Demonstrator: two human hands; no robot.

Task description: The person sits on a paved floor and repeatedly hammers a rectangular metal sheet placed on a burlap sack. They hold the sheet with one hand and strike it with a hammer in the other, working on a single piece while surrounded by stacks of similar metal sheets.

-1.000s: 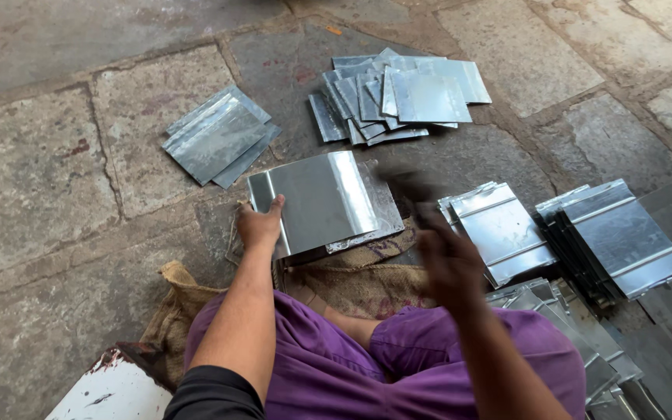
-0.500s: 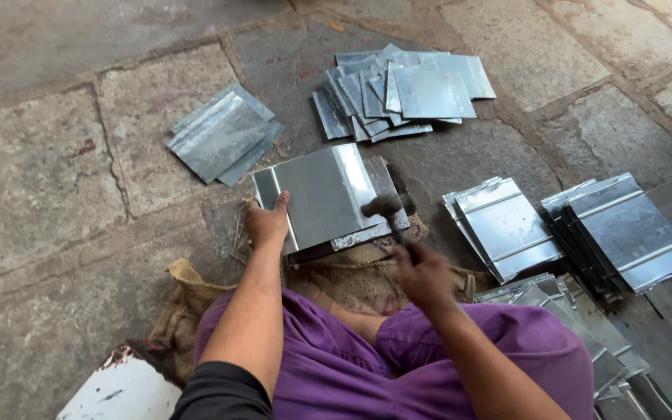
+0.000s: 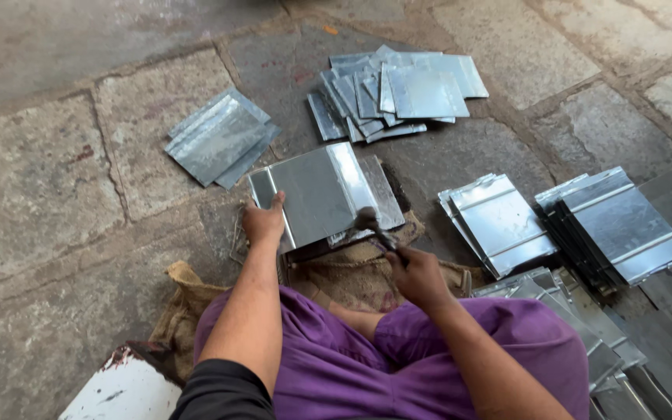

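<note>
Rough stone paving [image 3: 48, 179] carries loose stacks of shiny metal sheets: one far left [image 3: 215, 140], a fanned pile at the far middle [image 3: 398, 93], two ribbed stacks at the right [image 3: 499, 222] [image 3: 624, 225]. No bins or boxes hold them. Near the person's purple-clad knees, on burlap sacking [image 3: 344, 272], lies a metal sheet [image 3: 313, 194]. The left hand [image 3: 264, 222] presses flat on its near left edge. The right hand [image 3: 418, 276] is closed around a hammer [image 3: 373, 227], whose blurred head meets the sheet's near right edge.
</note>
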